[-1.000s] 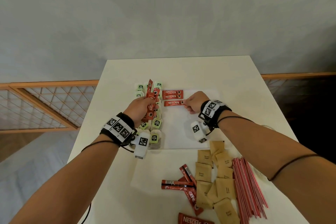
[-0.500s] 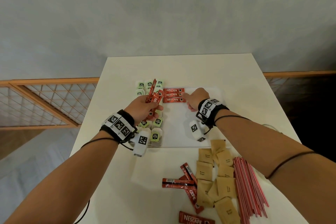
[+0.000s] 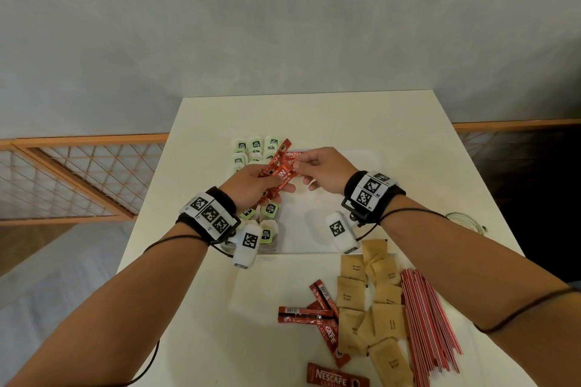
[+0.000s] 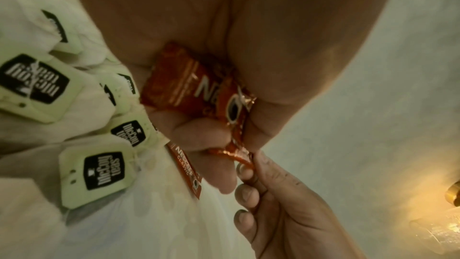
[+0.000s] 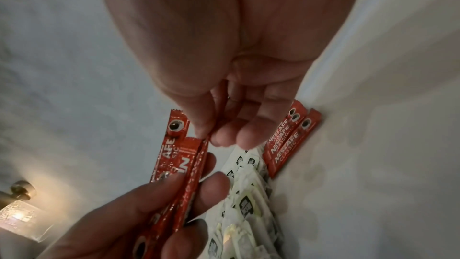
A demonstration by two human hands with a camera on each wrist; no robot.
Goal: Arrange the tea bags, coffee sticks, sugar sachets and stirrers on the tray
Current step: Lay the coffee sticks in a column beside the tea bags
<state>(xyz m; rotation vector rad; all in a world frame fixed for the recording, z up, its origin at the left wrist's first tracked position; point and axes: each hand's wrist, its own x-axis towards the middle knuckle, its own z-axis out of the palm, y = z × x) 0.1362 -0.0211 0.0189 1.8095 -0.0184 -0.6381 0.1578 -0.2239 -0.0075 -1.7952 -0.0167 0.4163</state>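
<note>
Where head view blurs, right hand (image 5: pixel 224 117) pinches stick (image 5: pixel 196 166)

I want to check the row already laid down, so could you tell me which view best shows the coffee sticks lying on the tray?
The right wrist view: the laid coffee sticks lie side by side, labels readable. The head view shows them mostly hidden behind the right hand. The left wrist view misses them.
</note>
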